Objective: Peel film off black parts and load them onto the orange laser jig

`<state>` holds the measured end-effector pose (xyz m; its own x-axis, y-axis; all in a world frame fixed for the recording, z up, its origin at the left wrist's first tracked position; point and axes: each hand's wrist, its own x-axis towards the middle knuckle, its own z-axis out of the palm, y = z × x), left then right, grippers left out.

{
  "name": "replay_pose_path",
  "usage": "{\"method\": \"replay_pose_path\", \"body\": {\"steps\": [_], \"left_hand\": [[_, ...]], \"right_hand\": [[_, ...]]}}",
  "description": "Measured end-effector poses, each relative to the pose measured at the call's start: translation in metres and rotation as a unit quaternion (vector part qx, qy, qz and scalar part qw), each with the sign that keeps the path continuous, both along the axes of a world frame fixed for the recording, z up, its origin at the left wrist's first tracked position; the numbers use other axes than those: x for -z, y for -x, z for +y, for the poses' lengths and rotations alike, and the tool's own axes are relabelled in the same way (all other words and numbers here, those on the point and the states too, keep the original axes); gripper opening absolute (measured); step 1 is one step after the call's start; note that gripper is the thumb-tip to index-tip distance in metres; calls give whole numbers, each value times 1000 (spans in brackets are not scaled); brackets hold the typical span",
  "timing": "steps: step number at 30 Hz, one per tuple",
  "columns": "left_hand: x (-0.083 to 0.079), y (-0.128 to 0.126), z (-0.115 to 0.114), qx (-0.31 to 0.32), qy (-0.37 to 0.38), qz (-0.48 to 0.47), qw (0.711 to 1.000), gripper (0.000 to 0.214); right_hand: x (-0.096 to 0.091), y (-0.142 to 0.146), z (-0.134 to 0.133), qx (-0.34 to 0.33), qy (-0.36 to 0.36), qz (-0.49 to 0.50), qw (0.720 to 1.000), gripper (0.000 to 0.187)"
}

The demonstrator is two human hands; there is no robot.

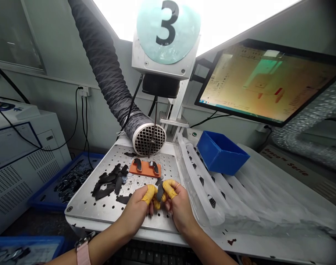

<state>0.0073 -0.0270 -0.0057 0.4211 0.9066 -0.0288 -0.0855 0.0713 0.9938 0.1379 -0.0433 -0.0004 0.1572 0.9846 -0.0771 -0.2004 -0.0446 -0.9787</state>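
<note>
Both hands, with yellow covers on some fingers, meet over the front of a perforated metal plate (82,197). Between the fingertips of my left hand (143,198) and my right hand (175,197) is a small dark curved piece (160,192); each hand pinches it. Just behind them lies an orange fixture block (144,169) with two similar dark pieces (154,167) standing on it. To the left, a loose pile of flat black pieces (108,182) covers part of the plate, and another black piece (123,199) rests beside my left hand.
A ribbed grey hose (104,62) ends in a round grille behind the fixture. Overhead hangs a machine head (161,82) marked 3. At right are a blue bin (223,154), translucent sleeves (203,191) and a monitor (256,84). A blue tray (41,200) of pieces sits at left.
</note>
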Motion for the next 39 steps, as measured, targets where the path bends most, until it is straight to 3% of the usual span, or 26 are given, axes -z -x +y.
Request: {"method": "replay_pose_path", "body": {"steps": [5, 10, 21, 39], "left_hand": [[-3, 1, 1, 36, 3, -14, 999, 29], [-5, 0, 2, 21, 3, -15, 1000, 27], [1, -4, 2, -7, -4, 0, 1000, 27], [2, -5, 3, 7, -26, -1, 1000, 26]], "right_hand": [[2, 0, 0, 6, -2, 0, 1000, 35], [5, -1, 1, -4, -3, 32, 999, 34], [10, -2, 1, -23, -14, -19, 999, 30], [13, -2, 2, -21, -10, -71, 997, 24]]}}
